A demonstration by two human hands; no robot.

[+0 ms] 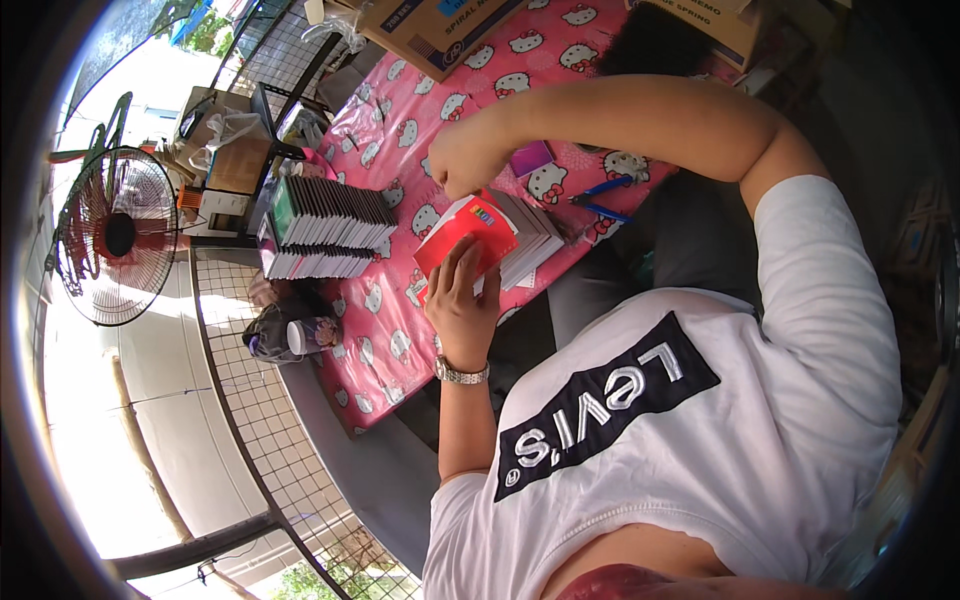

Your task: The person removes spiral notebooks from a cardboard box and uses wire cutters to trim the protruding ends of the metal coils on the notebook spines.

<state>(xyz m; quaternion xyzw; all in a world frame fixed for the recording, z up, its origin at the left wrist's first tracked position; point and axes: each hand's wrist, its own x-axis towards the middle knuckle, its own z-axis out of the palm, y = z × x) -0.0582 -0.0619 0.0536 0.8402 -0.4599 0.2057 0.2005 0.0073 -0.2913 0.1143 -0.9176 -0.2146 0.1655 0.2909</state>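
A red-covered notebook [490, 216] lies slightly tilted against a stack of white-paged notebooks [535, 240] at the table's near edge. My left hand [463, 292], with a metal watch at the wrist, grips its near side; the fingers rest on the red cover and the thumb is by the edge. Reaching across from the right, my right hand [468, 155] is curled closed just beyond the notebook's far edge. Its fingertips are partly hidden, and I cannot make out what they hold. A purple card or pad [531, 157] lies beneath my right forearm.
Left of the hands stand two rows of dark-edged notebooks [330, 215]. Blue-handled scissors or pliers [605, 195] lie near the right edge of the pink patterned tablecloth [375, 345]. Cardboard boxes [430, 35] stand at the back; a fan [118, 235] stands far left.
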